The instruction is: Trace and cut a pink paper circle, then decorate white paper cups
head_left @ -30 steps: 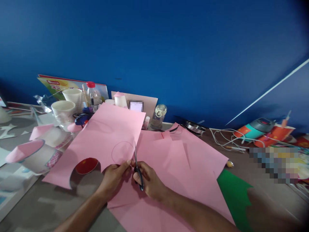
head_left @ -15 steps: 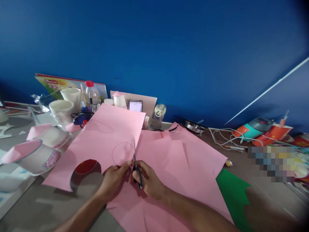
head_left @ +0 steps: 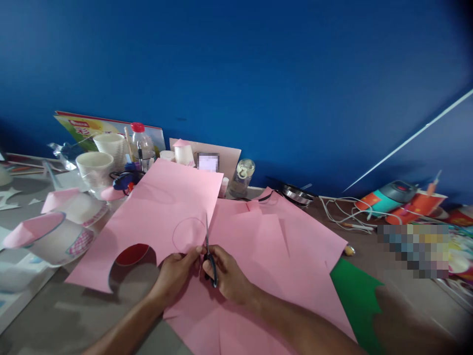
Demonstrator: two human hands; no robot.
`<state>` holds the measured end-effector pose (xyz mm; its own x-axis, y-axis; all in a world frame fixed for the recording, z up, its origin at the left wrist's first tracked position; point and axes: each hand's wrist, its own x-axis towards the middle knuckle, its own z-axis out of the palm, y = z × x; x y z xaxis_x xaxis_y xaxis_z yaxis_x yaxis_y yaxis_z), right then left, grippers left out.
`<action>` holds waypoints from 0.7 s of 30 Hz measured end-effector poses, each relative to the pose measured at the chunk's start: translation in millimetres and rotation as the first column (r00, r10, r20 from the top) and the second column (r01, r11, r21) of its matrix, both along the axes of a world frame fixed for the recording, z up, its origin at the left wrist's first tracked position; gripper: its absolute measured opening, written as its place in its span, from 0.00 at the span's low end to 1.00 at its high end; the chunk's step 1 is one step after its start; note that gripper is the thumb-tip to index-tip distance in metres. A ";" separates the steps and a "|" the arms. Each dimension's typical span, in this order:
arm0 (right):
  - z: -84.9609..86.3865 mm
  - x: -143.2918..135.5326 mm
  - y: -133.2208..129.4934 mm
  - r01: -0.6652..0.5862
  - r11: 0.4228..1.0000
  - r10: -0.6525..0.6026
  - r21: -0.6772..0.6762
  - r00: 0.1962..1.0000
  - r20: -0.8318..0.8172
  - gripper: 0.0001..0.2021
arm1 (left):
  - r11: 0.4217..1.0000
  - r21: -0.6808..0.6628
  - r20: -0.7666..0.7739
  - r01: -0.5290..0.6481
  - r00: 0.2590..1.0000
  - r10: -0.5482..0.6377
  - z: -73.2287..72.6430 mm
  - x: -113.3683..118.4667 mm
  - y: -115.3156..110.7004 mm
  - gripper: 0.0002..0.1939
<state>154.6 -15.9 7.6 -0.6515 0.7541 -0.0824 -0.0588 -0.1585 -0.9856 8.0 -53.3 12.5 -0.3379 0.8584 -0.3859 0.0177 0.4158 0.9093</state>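
My right hand (head_left: 227, 273) grips black-handled scissors (head_left: 208, 246) whose blades point away from me into a pink paper sheet (head_left: 162, 212). A pencilled circle (head_left: 189, 234) is drawn on that sheet just left of the blades. My left hand (head_left: 175, 273) pinches the sheet's near edge below the circle. A round piece has been cut out of the sheet at its lower left, and a red disc (head_left: 131, 254) shows through the hole. A larger pink sheet (head_left: 281, 246) lies underneath, to the right.
White paper cups (head_left: 96, 165), a red-capped bottle (head_left: 141, 143), a glass jar (head_left: 242, 177) and pink-topped cups (head_left: 48, 236) crowd the left and back. Green paper (head_left: 356, 296) lies at the right, with white cables (head_left: 347, 212) and a teal device (head_left: 391, 195) beyond. A blue wall stands behind.
The scissors and both hands stay in nearly the same spot at the sheet's edge; the view has shifted only slightly.
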 end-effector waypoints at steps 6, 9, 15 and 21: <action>4.6 -1.9 -0.3 -0.005 1.000 0.005 -0.016 1.000 0.002 0.27 | 1.000 -0.003 0.039 0.012 0.999 -0.012 -2.6 -0.3 -0.6 0.25; 2.0 -2.3 -0.3 -0.003 1.000 0.003 -0.001 1.000 -0.006 0.27 | 0.999 -0.033 0.009 -0.010 1.000 0.010 2.1 0.7 -0.6 0.26; -4.7 -1.5 -0.2 0.010 1.000 -0.009 0.028 1.000 -0.015 0.26 | 0.999 -0.044 -0.045 0.002 0.999 -0.004 6.0 0.9 -0.4 0.25; -7.1 -3.3 0.1 0.015 1.000 -0.015 0.004 1.000 -0.015 0.26 | 0.999 0.003 -0.054 0.047 0.997 -0.046 -5.9 -2.0 -0.4 0.25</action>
